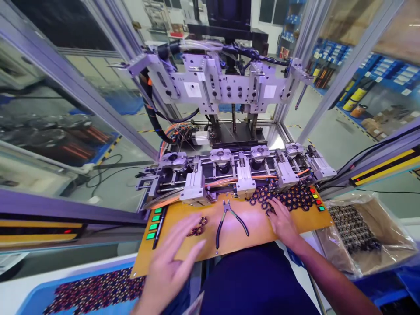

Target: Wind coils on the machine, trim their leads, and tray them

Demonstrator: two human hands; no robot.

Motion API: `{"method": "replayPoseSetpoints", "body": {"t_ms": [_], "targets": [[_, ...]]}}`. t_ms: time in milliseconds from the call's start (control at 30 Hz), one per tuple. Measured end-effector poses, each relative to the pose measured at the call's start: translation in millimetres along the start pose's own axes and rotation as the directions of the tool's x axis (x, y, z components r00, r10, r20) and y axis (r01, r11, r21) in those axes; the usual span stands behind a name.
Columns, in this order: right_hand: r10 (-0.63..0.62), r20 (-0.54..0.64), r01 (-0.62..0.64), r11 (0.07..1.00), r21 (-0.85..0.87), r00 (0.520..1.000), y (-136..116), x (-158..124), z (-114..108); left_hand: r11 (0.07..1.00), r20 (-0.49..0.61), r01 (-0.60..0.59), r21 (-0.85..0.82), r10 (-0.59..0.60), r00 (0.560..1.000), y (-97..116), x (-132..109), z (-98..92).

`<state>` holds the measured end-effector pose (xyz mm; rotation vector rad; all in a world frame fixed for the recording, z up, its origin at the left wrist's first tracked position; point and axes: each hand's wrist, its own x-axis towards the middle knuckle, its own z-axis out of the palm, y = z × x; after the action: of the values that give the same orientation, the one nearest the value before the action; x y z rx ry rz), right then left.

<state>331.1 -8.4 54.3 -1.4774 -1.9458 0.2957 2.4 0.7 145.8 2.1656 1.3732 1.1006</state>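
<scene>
My left hand (173, 258) is over the left part of the orange panel (203, 245), its fingers spread and nothing held. Just beyond its fingers lie several small dark rings (197, 228). Black-handled pliers (227, 218) rest mid-panel with their jaws pointing away from me. On the right, my right hand (280, 218) reaches to the near edge of a group of dark ring-shaped parts (295, 199). Its fingers are bent together over a ring at the fingertips; how firmly they grip it is hard to see.
Behind the panel stands a machine with four metal fixtures (221, 158) under an upper plate (229, 89). A blue tray (28, 302) of parts is at lower left, a plastic-lined box (390, 218) of parts at right. A black pen (159, 228) lies beside green buttons (153, 226).
</scene>
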Motion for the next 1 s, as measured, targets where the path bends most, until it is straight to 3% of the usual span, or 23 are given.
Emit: {"method": "replayPoseSetpoints", "body": {"t_ms": [133, 233, 333, 467, 600, 733, 800, 900, 1000], "targets": [[-0.075, 0.049, 0.065, 0.981, 0.182, 0.996, -60, 19, -12, 0.970, 0.202, 0.121, -0.210, -0.078, 0.976, 17, -9, 26.6], [-0.152, 0.031, 0.120, 0.874, 0.472, 0.988, -109, 36, -19, 0.906, 0.259, 0.200, -0.373, -0.105, 0.960, 33, 2, 28.3], [-0.195, 0.019, 0.134, 0.738, 0.662, 0.981, -135, 49, -21, 0.891, 0.175, 0.189, -0.413, -0.126, 0.977, 43, 8, 19.3], [-0.200, 0.166, -0.009, 0.614, 0.790, 0.966, -140, 61, -18, 0.931, 0.000, 0.048, -0.362, -0.051, 0.999, 43, 8, 8.6], [-0.188, 0.265, -0.111, 0.578, 0.808, 0.946, -143, 71, -14, 0.952, -0.099, -0.075, -0.296, 0.048, 0.994, 38, 8, 8.3], [-0.263, 0.369, -0.119, 0.651, 0.750, 0.891, -142, 95, -20, 0.976, -0.101, -0.070, -0.208, 0.049, 0.994, 13, -4, 14.8], [-0.348, 0.358, 0.024, 0.745, 0.667, 0.866, -134, 122, -27, 0.993, -0.145, 0.025, -0.118, -0.042, 0.988, -12, -19, 20.9], [-0.492, 0.273, 0.367, 0.840, 0.401, 0.827, -112, 183, -34, 0.978, -0.290, 0.208, 0.004, -0.198, 0.936, -56, -43, 33.2], [-0.500, 0.230, 0.444, 0.859, 0.256, 0.835, -87, 249, -26, 0.954, -0.364, 0.296, 0.038, -0.263, 0.894, -90, -60, 47.7]]}}
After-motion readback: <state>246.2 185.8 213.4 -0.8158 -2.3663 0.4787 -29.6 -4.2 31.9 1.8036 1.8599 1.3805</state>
